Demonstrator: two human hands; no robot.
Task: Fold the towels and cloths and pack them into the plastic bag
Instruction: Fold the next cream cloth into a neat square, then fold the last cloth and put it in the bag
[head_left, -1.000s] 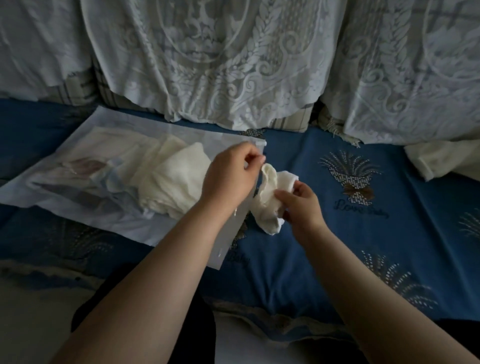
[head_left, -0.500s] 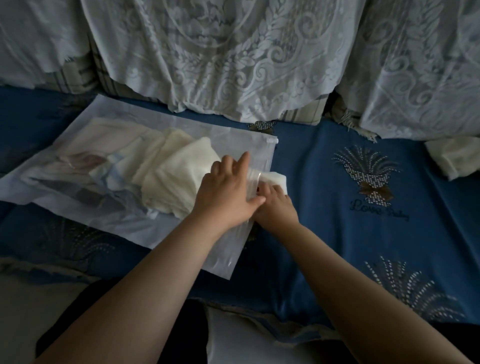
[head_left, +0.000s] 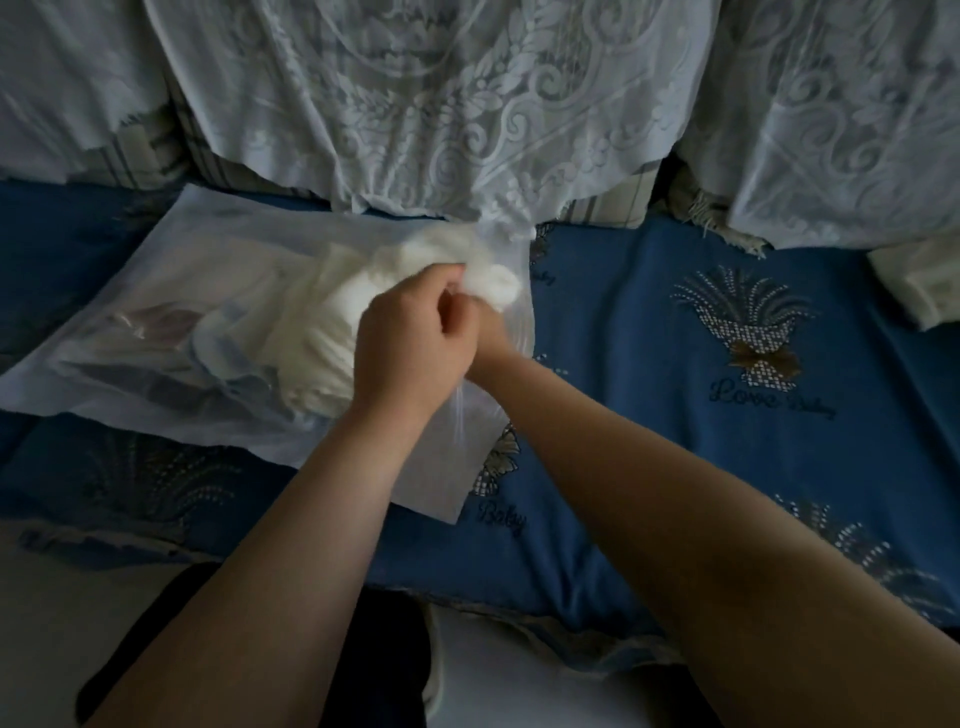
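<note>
A clear plastic bag (head_left: 218, 234) lies flat on the blue sofa seat with its mouth to the right. Several folded pale cloths (head_left: 322, 332) are stacked inside it. My left hand (head_left: 415, 332) has curled fingers and pinches the upper edge of the bag's mouth, lifting it. My right hand (head_left: 491, 335) reaches into the mouth under the plastic, mostly hidden behind the left hand, and holds a bunched white cloth (head_left: 493, 283) just inside the opening.
The blue seat cover (head_left: 675, 467) with woven bouquet patterns stretches to the right. Lace-covered cushions (head_left: 441, 104) stand along the back. Another pale cloth (head_left: 914, 286) lies at the far right edge. My dark-clothed knee (head_left: 374, 665) is below.
My right hand carried the white cloth from beside the bag into its mouth. My left hand went from pressing flat on the bag to pinching and lifting its edge.
</note>
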